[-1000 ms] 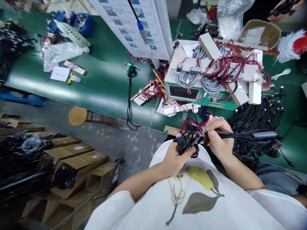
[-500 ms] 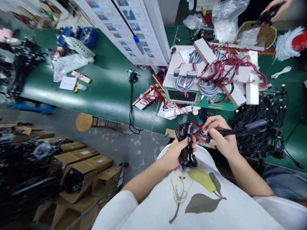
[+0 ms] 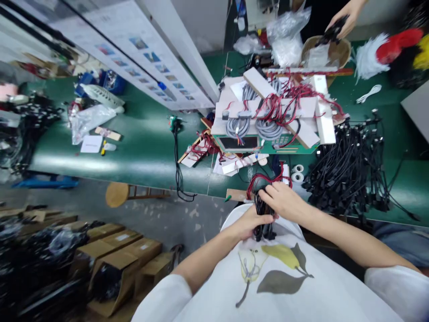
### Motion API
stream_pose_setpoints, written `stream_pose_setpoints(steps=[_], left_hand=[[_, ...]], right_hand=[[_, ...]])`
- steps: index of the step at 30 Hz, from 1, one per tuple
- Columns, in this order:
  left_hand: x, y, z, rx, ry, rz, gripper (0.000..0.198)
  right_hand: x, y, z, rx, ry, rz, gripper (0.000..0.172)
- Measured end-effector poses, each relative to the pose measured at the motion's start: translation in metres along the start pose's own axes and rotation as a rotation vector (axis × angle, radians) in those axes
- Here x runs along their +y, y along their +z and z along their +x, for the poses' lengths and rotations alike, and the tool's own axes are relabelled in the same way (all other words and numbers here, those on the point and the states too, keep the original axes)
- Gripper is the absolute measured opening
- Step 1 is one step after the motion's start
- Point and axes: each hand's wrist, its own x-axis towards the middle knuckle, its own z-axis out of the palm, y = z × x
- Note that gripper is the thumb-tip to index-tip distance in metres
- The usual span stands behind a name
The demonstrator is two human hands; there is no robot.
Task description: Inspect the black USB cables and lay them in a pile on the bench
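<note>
A coiled bundle of black cables [image 3: 258, 207] stands close in front of my shirt. My left hand [image 3: 248, 222] is wrapped around its lower part, with the thumb across the front. Over the top of the same bundle is my right hand [image 3: 281, 202], its fingers bent down and closed on the cables. What the right fingertips pinch is partly hidden. Just behind the bundle, red wires [image 3: 256, 181] arch over the bench edge beside a small wooden board [image 3: 236, 195].
A heap of black cables [image 3: 345, 170] lies on the green bench [image 3: 147, 147] to the right. A tester [image 3: 237, 143] carries boards and red wires. Two white rolls [image 3: 297, 173] sit near my right hand. A co-worker's hand [image 3: 348, 20] holds black parts at the back right.
My right hand has moved left onto the top of the bundle; the black strands it held out to the right are no longer stretched there. My left hand keeps its grip. The view has shifted.
</note>
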Motion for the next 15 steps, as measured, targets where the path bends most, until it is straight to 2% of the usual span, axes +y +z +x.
stream_pose_setpoints(steps=[2, 4, 6, 7, 8, 9, 11, 12, 13, 15], left_hand=[[0.004, 0.012, 0.001, 0.023, 0.016, 0.126, 0.043], [0.006, 0.02, 0.001, 0.021, 0.004, 0.245, 0.03], [0.006, 0.022, 0.0, 0.001, 0.011, 0.328, 0.026], [0.006, 0.021, -0.001, 0.015, 0.019, 0.334, 0.027], [0.005, 0.019, 0.0, 0.044, 0.031, 0.323, 0.029], [0.004, 0.017, 0.0, 0.088, 0.049, 0.305, 0.032], [0.001, 0.012, 0.004, 0.182, 0.082, 0.256, 0.04], [-0.001, 0.011, 0.006, 0.221, 0.095, 0.234, 0.045], [-0.002, 0.009, 0.009, 0.249, 0.101, 0.213, 0.05], [-0.001, 0.009, 0.014, 0.274, 0.098, 0.185, 0.057]], right_hand=[[-0.003, -0.012, 0.003, 0.0, 0.019, -0.027, 0.025], [0.007, -0.036, 0.001, 0.022, -0.039, -0.007, 0.027], [0.036, -0.074, -0.005, 0.058, -0.102, 0.122, 0.034], [0.058, -0.099, -0.008, 0.103, -0.096, 0.223, 0.035], [0.086, -0.125, -0.01, 0.171, -0.003, 0.323, 0.034], [0.118, -0.152, -0.011, 0.315, 0.168, 0.394, 0.031], [0.191, -0.203, -0.005, 0.756, 0.719, 0.586, 0.016], [0.229, -0.224, 0.003, 0.857, 0.846, 0.608, 0.013], [0.266, -0.24, 0.013, 0.89, 0.924, 0.637, 0.016], [0.33, -0.257, 0.039, 0.86, 1.075, 0.763, 0.027]])
